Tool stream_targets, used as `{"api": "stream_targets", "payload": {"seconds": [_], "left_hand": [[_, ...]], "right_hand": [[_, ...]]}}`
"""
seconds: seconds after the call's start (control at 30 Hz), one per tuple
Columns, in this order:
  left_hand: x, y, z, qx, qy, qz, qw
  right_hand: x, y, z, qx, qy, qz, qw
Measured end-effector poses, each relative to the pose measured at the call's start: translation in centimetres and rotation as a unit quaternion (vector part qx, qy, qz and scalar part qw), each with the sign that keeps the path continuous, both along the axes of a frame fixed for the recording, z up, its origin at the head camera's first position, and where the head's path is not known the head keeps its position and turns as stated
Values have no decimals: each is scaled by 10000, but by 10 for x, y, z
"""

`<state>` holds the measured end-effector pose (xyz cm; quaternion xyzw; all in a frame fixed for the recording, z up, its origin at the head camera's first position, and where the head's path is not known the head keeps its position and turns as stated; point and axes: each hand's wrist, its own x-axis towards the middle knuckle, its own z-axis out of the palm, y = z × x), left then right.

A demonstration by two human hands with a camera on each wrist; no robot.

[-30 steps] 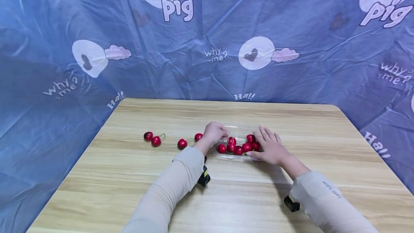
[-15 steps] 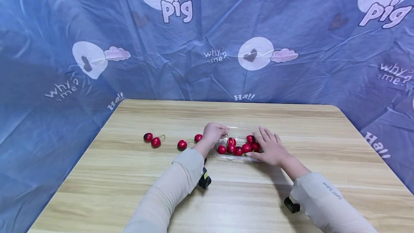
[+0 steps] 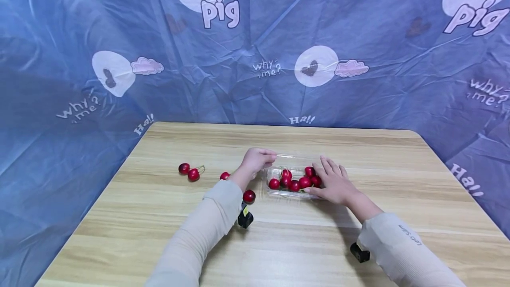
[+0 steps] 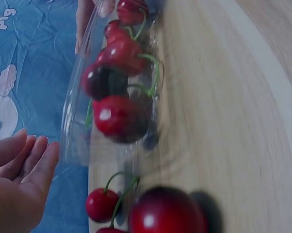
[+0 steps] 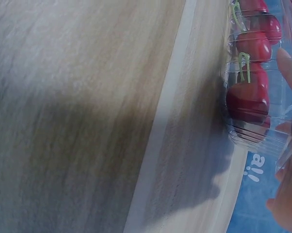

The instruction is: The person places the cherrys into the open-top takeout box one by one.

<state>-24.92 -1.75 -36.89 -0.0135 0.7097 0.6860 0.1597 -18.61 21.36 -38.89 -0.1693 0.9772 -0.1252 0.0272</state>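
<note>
A clear plastic box (image 3: 275,193) stands on the table with several red cherries (image 3: 294,185) inside, some with green stems. My left hand (image 3: 256,161) is beside the box's left end, fingers extended and holding nothing; the left wrist view shows the fingers (image 4: 39,160) just off the clear wall. Spread over the right end, my right hand (image 3: 332,183) touches the box, thumb toward the near rim and fingers toward the far one. A loose cherry (image 3: 249,196) lies next to my left wrist. Another cherry (image 3: 225,176) is partly covered by my left forearm.
A joined pair of cherries (image 3: 193,174) lies on the left of the wooden table (image 3: 303,242). Behind the table's far edge hangs a blue printed cloth (image 3: 239,92). Black wrist cameras (image 3: 245,217) sit under both sleeves.
My left hand has let go of a cherry stem over the box and moved left, past the box's end. A loose cherry by the left wrist shows now. My right hand has stayed put.
</note>
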Motion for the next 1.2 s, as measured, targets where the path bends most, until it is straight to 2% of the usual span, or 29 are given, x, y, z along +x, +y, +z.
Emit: {"api": "stream_targets", "payload": {"seconds": [0.2,0.57,0.87,1.03,1.2], "left_hand": [[-2,-14,4,-150,-47,-170,9997],[-9,-41,7,-381,-92,-51,9992],[-17,-72,11,-548,-90,-126,9984],[-17,-87,13,-566,-57,-217,9981],[-16,-103,11,-674,-61,-324,9972]], "right_hand": [[0,1,-1,19,14,-22,10000],[-1,2,-1,59,18,-7,10000],[1,0,1,-45,47,-18,10000],[2,0,1,-66,64,-33,10000],[4,1,1,-89,109,1,9999]]}}
